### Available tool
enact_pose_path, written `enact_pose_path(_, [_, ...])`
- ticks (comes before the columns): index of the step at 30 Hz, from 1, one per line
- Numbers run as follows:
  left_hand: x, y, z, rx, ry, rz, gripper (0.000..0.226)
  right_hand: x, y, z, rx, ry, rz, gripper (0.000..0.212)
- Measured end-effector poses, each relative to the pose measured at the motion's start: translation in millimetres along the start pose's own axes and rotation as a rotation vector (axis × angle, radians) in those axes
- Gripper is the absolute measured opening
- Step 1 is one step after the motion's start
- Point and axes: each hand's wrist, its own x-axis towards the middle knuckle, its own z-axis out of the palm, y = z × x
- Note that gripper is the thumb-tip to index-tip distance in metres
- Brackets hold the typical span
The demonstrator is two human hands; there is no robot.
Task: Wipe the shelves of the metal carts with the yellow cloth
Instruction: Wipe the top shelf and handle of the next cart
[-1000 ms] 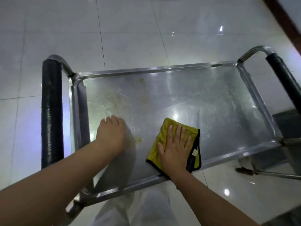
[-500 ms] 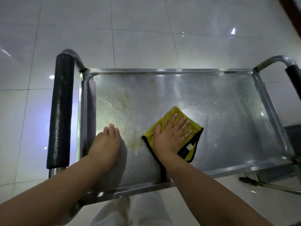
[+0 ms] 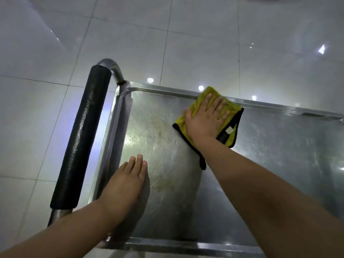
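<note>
The folded yellow cloth with black edging [image 3: 230, 116] has been pushed by the flat right hand [image 3: 204, 120] from the near-middle of the scratched steel cart shelf [image 3: 167, 155] to its far rim, w/ one corner now lapped over it.

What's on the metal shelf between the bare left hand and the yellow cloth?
Nothing stands there: the head view shows only bare steel shelf with yellowish smears between the left hand and the yellow cloth.
</note>
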Motion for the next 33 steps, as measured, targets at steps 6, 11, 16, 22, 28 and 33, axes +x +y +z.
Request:
enact_pose_path(6, [4,0,-5,-0.026,-0.012,0.007,0.099,11,11,-1,-0.129,0.006,-0.413,0.071])
enact_pose_path(11, [3,-1,-4,-0.021,-0.023,0.010,0.102,1,26,-1,-0.161,-0.011,-0.659,0.076])
enact_pose_path(16, [-1,-2,-6,-0.017,0.013,0.016,0.102,-43,38,10,-0.111,-0.001,-0.722,0.071])
enact_pose_path(22, [-9,2,-7,0.030,0.055,0.021,0.099,-129,54,29,-0.059,0.056,-0.655,0.071])
enact_pose_path(28, [-18,4,-7,0.058,0.081,0.017,0.099,-229,57,50,-0.012,0.044,-0.572,0.073])
enact_pose_path(33, [-25,4,-5,0.109,0.093,0.002,0.092,-262,56,44,0.205,0.003,-0.501,0.075])
